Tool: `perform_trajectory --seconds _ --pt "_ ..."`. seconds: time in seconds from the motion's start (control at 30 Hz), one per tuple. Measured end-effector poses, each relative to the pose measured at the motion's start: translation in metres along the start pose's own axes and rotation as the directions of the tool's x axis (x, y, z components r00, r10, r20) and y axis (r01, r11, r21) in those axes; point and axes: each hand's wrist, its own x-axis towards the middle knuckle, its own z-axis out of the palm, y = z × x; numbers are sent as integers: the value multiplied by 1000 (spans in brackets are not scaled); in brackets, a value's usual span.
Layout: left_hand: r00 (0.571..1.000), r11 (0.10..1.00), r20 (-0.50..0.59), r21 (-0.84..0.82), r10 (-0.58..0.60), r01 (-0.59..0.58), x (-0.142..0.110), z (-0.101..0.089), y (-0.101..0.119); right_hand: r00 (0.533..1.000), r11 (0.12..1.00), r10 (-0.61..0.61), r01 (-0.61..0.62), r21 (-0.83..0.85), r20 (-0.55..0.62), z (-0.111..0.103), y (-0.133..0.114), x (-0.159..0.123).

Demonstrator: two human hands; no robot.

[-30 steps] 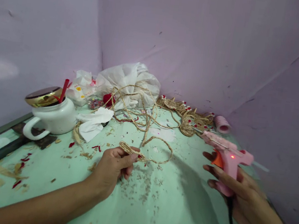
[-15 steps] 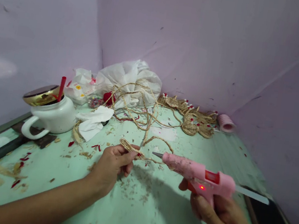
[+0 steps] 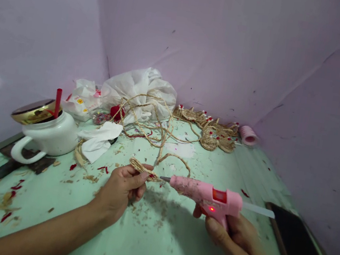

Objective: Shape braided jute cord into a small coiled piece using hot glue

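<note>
My left hand (image 3: 122, 188) pinches a small coil of jute twine (image 3: 140, 168) just above the pale green table (image 3: 152, 244). The twine runs back in loose loops (image 3: 157, 125) toward the far corner. My right hand (image 3: 230, 234) is wrapped round the grip of a pink hot glue gun (image 3: 201, 192) with a red light lit. Its metal nozzle points left and almost touches the coil at my left fingertips. A clear glue stick juts out of the gun's back end.
A white mug with a gold lid and red straw (image 3: 43, 132) stands at the left. White tissue (image 3: 97, 142), plastic bags (image 3: 140, 91), finished jute pieces with red beads (image 3: 210, 131) and a pink spool (image 3: 247, 135) lie at the back. A dark slab (image 3: 301, 253) lies at the right.
My right hand has brought the glue gun from the right down and leftward until its nozzle reaches the coil. My left hand has kept its hold on the coil.
</note>
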Motion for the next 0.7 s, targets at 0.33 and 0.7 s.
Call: perform_trajectory --seconds 0.33,0.7 --pt "1000 1000 15 -5 8 -8 -2 -1 -1 999 999 -36 35 38 34 0 1 2" --pt "1000 999 11 30 12 -12 -2 -1 -1 997 997 -61 63 40 -45 6 8 0"
